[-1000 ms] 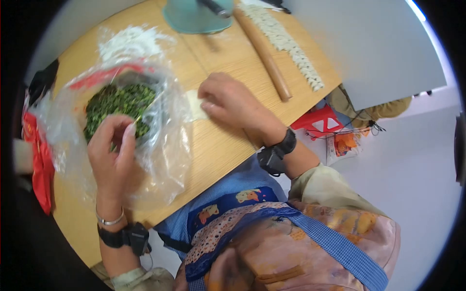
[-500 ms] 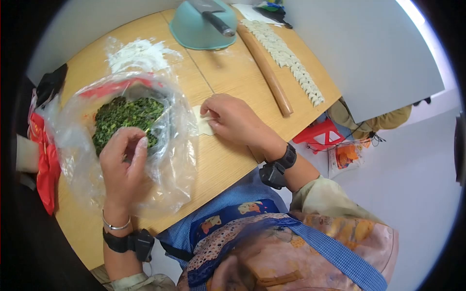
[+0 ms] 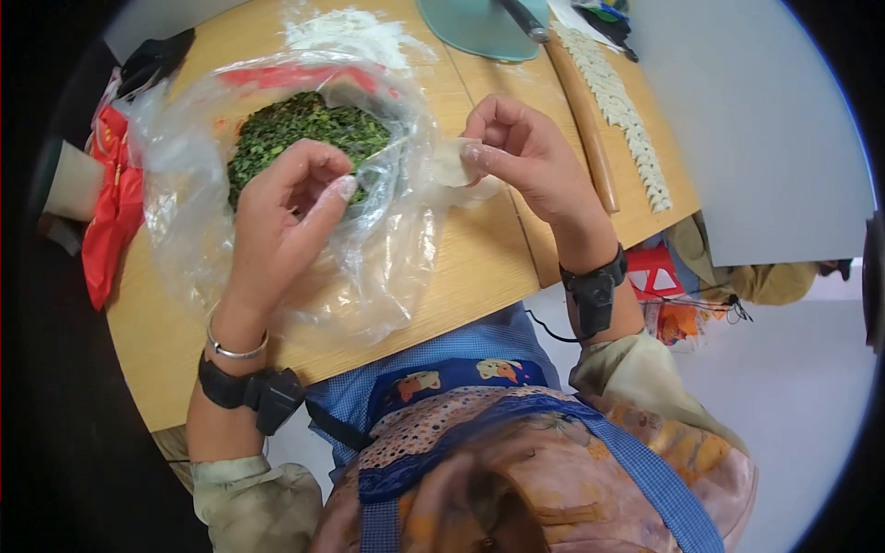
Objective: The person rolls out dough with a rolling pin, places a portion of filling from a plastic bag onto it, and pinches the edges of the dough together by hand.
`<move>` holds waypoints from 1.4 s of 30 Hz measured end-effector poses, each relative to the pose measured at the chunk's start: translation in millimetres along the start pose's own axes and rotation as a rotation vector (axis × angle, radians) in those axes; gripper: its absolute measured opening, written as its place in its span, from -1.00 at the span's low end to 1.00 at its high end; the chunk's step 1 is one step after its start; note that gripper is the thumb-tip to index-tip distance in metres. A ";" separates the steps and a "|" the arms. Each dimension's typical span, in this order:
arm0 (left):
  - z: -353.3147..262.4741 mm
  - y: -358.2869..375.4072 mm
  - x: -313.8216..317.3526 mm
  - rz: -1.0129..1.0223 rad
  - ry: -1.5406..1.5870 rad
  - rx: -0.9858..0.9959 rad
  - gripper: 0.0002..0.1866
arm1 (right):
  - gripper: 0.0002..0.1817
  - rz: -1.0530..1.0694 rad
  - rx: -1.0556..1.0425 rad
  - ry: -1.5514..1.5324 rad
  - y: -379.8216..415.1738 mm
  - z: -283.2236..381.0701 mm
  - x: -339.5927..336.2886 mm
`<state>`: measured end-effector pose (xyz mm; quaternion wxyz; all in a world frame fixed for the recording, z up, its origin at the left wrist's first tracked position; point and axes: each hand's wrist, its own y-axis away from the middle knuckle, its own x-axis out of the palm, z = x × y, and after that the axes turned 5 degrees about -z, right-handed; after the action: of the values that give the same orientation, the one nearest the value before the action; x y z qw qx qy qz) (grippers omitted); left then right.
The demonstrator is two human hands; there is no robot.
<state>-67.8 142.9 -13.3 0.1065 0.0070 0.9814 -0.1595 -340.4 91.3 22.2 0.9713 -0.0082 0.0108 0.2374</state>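
My right hand [image 3: 521, 152] pinches a thin dough wrapper [image 3: 454, 163] between thumb and fingertips, just right of the plastic bag. More dough lies on the table beneath it. Over the near edge of the chopped green filling [image 3: 304, 134], my left hand [image 3: 293, 198] has its thumb and fingers drawn together; what they hold, if anything, is too small to name. The filling sits inside a clear plastic bag [image 3: 369, 286] with red print.
White flour [image 3: 350, 32] lies at the back of the table [image 3: 479, 249]. A rolling pin [image 3: 585, 124] and a long row of folded dough pieces [image 3: 622, 111] are at the right. A knife [image 3: 524, 18] overlaps a teal bowl [image 3: 466, 28]. Red plastic [image 3: 112, 221] hangs at the left.
My right hand has raised a wrapper off the table. My left hand remains over the filling. The view has shifted, so the table appears farther up and right.
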 end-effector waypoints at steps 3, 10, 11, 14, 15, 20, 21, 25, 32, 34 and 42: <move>-4.4 -2.3 -2.6 0.143 0.343 -0.137 -0.84 | -0.85 0.115 -0.049 0.018 -17.6 15.9 30.3; 3.1 -7.1 -16.1 0.058 0.270 -0.148 -0.89 | -0.86 0.224 -0.192 0.139 -72.0 10.1 68.7; 3.3 -7.3 -15.7 0.053 0.263 -0.154 -0.89 | -0.88 0.220 -0.153 0.031 -74.7 8.5 69.7; -2.4 -11.2 -12.0 -0.176 0.398 -0.167 -0.88 | -0.89 0.075 -0.246 0.212 -86.3 -11.8 67.2; -3.0 -12.6 -13.2 -0.213 0.435 -0.176 -0.88 | -0.90 0.031 -0.337 0.319 -86.6 -17.8 67.5; 7.3 -13.9 -16.9 -0.261 0.455 -0.201 -0.83 | -0.89 -0.030 -0.513 0.780 -78.9 -30.1 60.9; 7.5 -13.5 -16.4 -0.261 0.447 -0.204 -0.83 | -0.89 -0.065 -0.550 0.926 -78.3 -30.6 60.2; 9.3 -14.8 -15.9 -0.294 0.438 -0.225 -0.76 | -0.85 -0.030 -0.526 0.903 -80.1 -34.8 60.1; 14.2 -16.1 -18.5 -0.285 0.525 -0.259 -0.74 | -0.83 -0.061 -0.707 0.988 -89.7 -42.5 79.8; 13.4 -16.9 -18.5 -0.287 0.544 -0.265 -0.73 | -0.84 -0.066 -0.706 1.020 -92.0 -43.3 83.2; 7.7 -19.0 -17.7 -0.290 0.614 -0.310 -0.71 | -0.88 -0.120 -0.688 0.846 -93.8 -41.7 79.8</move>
<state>-49.8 122.8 -10.7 -0.2168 -0.1007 0.9709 -0.0127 -227.0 44.0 -20.4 0.8354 -0.4207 0.3216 0.1473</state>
